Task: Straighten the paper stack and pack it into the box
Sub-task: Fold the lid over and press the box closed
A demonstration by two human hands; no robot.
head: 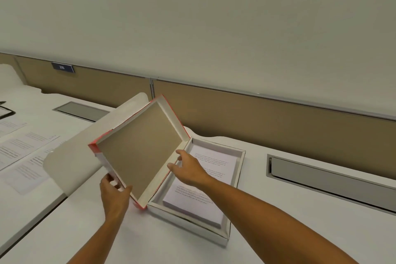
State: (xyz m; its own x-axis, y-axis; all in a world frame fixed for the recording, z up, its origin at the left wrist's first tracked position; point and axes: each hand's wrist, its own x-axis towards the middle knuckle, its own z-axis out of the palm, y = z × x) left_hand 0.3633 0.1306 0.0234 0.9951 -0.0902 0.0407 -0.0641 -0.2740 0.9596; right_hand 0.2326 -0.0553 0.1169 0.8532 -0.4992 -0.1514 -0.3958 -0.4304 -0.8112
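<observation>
White printed paper stack (203, 186) sits boxed; swing red-edged cardboard lid (139, 150) toward 3 o'clock, left hand (114, 194) pinching lid's corner, right hand (188, 169) open-fingered against its edge.

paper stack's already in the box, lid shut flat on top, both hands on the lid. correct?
Not quite. The lid is not shut: the head view shows it raised and tilted open, hinged at the box edge. The rest holds: the paper stack lies inside, with the left hand and right hand on the lid.
</observation>
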